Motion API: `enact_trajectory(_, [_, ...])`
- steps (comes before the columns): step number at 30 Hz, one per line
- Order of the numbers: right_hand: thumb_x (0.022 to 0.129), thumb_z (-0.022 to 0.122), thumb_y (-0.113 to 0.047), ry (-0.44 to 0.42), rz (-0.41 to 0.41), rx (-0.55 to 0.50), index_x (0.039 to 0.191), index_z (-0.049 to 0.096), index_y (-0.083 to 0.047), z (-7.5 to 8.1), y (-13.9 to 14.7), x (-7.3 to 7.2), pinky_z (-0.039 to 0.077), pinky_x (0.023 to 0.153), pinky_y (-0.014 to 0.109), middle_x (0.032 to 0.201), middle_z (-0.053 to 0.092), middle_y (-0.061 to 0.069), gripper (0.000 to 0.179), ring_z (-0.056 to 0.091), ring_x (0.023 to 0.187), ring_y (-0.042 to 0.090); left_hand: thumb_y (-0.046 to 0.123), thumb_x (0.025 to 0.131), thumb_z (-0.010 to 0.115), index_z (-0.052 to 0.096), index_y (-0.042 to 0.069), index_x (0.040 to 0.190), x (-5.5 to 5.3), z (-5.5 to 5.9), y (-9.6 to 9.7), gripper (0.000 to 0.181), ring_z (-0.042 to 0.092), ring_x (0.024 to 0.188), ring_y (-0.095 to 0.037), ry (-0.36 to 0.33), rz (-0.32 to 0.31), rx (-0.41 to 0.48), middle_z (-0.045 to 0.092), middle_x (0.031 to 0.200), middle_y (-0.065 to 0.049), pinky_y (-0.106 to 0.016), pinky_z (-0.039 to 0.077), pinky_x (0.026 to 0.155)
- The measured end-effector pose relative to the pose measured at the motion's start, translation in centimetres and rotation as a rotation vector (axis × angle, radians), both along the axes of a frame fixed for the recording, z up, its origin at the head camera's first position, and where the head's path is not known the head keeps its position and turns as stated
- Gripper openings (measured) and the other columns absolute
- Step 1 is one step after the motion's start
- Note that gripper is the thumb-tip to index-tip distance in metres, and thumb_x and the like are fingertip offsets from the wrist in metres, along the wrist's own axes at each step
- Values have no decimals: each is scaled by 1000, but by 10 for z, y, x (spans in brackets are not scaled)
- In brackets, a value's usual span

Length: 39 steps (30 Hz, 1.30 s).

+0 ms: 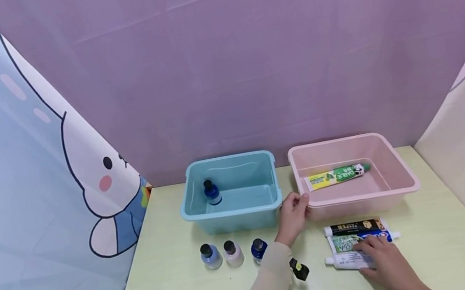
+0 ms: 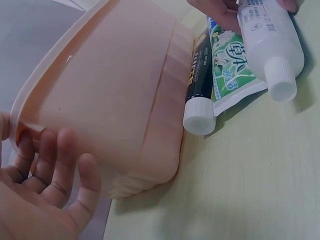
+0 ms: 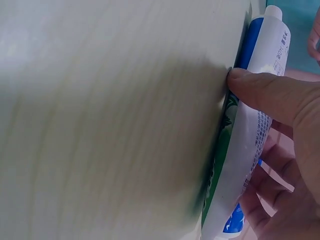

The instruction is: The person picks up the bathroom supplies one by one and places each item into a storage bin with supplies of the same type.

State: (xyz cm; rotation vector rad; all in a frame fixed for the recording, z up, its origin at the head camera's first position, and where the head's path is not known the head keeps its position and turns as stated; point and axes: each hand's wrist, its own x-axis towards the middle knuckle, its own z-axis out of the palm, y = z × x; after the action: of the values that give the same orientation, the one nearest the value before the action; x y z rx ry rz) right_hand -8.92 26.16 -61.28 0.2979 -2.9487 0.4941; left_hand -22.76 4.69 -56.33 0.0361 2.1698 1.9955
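My left hand [image 1: 293, 217] grips the pink bin [image 1: 363, 197] at its front left corner, fingers curled under the rim [image 2: 25, 95]. A green and yellow Darlie toothpaste tube [image 1: 336, 176] lies inside that bin. In front of the bin, my right hand [image 1: 389, 265] holds a white toothpaste tube [image 1: 351, 261], thumb [image 3: 270, 90] along one side and fingers on the other. Just behind it lie a green toothpaste tube [image 1: 342, 244], a blue one [image 1: 381, 234] partly covered by my fingers, and a black one [image 1: 352, 228] with a white cap.
A teal bin [image 1: 236, 221] stands left of the pink one with a dark blue bottle [image 1: 212, 193] in it. Before it stand a light blue bottle [image 1: 211, 258], a pale pink bottle [image 1: 234, 255] and another dark blue bottle [image 1: 258, 249]. Purple cloth [image 1: 245, 59] hangs behind.
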Motion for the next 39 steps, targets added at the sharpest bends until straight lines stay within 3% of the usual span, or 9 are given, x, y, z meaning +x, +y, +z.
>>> enact_trajectory(4, [66, 94, -25, 8, 8, 10, 108, 73, -19, 0, 0, -1, 50, 88, 52, 108, 69, 0, 48, 61, 104, 27, 37, 106, 55, 60, 12, 96, -1, 1, 0, 27, 64, 82, -21, -16, -1, 46, 63, 85, 0, -53, 58, 85])
enact_trajectory(9, [65, 93, -22, 55, 19, -7, 98, 69, -22, -1, 1, -2, 46, 81, 43, 98, 72, -5, 41, 59, 93, 18, 37, 105, 56, 62, 13, 96, -1, 1, 0, 26, 66, 88, -28, -31, 4, 55, 64, 86, 0, -51, 58, 87])
enact_trajectory(15, [69, 91, -21, 47, 26, -18, 91, 62, -28, 1, 1, -3, 42, 78, 36, 89, 67, -12, 37, 55, 87, 12, 38, 104, 58, 62, 12, 95, -2, 0, -1, 28, 65, 86, -25, -23, 11, 67, 64, 87, -3, -52, 58, 86])
enact_trajectory(23, [75, 88, -23, -7, 44, 18, 104, 75, -18, 5, 0, -1, 50, 90, 51, 107, 73, 1, 32, 66, 106, 28, 41, 103, 58, 63, 13, 95, -3, -1, -1, 29, 64, 85, -25, -25, 11, 69, 66, 89, -5, -51, 58, 85])
enact_trajectory(28, [75, 88, -22, -5, 72, 11, 101, 76, -18, 8, 0, -1, 53, 89, 49, 101, 71, -4, 29, 67, 101, 24, 42, 103, 58, 63, 14, 96, -2, -1, 0, 29, 63, 84, -21, -35, 11, 68, 63, 87, 0, -50, 58, 86])
enact_trajectory(34, [75, 88, -18, -30, 88, -4, 101, 76, -18, 15, 6, -1, 55, 95, 53, 106, 73, 0, 29, 69, 104, 27, 42, 103, 59, 63, 15, 97, -1, 0, 0, 28, 62, 84, -19, -44, 9, 68, 63, 87, 2, -51, 58, 88])
enact_trajectory(39, [74, 89, -18, 2, 90, 13, 99, 76, -22, 15, 10, 0, 58, 90, 46, 102, 70, -8, 29, 68, 101, 19, 42, 103, 60, 64, 16, 96, 0, 0, 0, 27, 61, 82, -16, -54, 16, 85, 64, 86, 2, -52, 57, 90])
